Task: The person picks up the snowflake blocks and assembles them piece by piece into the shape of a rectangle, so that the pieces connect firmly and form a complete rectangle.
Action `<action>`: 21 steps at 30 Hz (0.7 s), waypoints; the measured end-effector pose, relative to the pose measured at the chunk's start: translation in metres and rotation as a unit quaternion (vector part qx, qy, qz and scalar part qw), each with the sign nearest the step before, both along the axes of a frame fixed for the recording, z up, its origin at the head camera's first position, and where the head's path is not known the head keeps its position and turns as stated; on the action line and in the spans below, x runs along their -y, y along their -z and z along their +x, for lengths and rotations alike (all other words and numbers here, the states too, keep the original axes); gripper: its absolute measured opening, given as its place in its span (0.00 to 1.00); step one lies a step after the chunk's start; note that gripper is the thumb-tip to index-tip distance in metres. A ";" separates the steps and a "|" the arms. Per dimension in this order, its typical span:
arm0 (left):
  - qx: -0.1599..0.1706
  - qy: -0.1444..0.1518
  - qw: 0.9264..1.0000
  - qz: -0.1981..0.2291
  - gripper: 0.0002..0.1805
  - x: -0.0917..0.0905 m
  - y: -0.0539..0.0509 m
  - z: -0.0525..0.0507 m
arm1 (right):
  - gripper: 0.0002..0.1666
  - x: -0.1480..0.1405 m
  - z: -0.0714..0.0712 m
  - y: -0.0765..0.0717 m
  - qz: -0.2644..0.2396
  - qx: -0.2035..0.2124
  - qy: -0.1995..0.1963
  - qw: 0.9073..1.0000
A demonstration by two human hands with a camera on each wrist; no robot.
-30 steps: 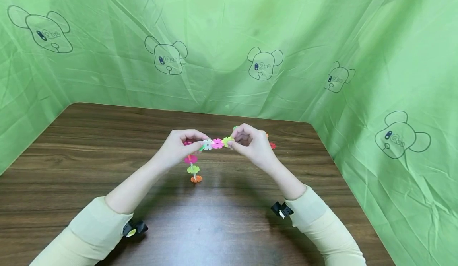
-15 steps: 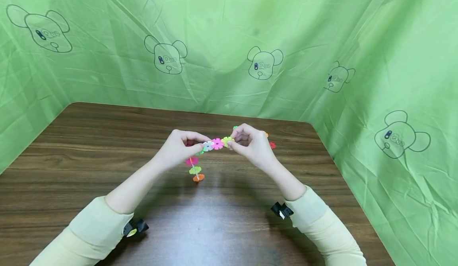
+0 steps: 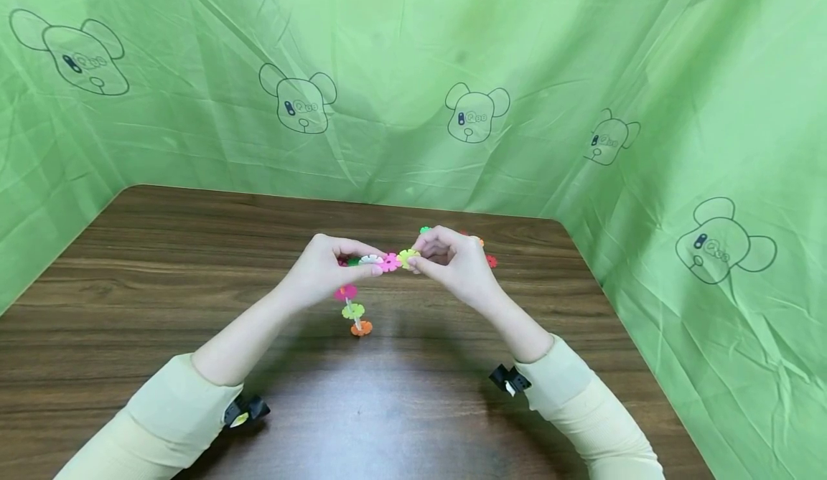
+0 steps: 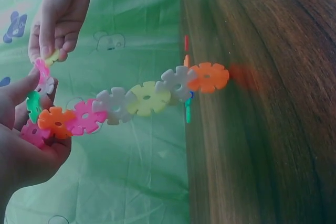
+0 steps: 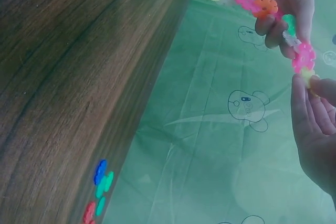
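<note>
A chain of joined, notched flower-shaped discs runs between the hands. The left hand pinches it near a white disc and a pink disc. At the other end the right hand pinches a yellow disc between thumb and fingers. From the left hand the rest of the chain hangs toward the table, ending in an orange disc. In the left wrist view this part shows an orange disc, a pink disc and a yellow disc. The left palm partly hides the chain.
Loose discs lie on the wooden table behind the right hand, among them a red one and a green one; a blue one shows in the right wrist view. A green curtain surrounds the table's back and sides.
The left fingers have moved slightly right along the chain, from the white disc to the pink one. The hanging end has swung slightly right. The right hand has barely moved.
</note>
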State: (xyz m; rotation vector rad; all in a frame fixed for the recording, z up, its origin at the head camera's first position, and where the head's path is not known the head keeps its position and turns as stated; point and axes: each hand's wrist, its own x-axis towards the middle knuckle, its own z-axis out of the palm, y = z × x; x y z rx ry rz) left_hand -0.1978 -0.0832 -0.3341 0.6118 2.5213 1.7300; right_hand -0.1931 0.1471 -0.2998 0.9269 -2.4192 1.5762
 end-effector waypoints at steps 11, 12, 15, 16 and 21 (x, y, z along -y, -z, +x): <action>-0.019 0.002 1.000 -0.008 0.10 0.001 0.003 0.001 | 0.09 0.001 0.001 0.002 -0.017 0.042 -0.002 0.999; -0.019 0.001 1.000 -0.008 0.11 0.001 0.004 0.001 | 0.09 0.001 0.001 0.003 -0.019 0.043 -0.004 0.999; -0.017 -0.002 1.000 -0.008 0.10 0.000 0.001 0.005 | 0.09 0.001 0.001 0.003 -0.024 0.045 -0.008 0.999; -0.017 -0.002 1.000 -0.008 0.10 0.000 0.001 0.005 | 0.09 0.000 -0.001 0.006 -0.025 0.047 -0.007 0.999; -0.010 -0.003 1.000 0.002 0.11 0.000 0.005 0.004 | 0.10 -0.003 -0.013 0.021 -0.047 0.070 -0.007 0.996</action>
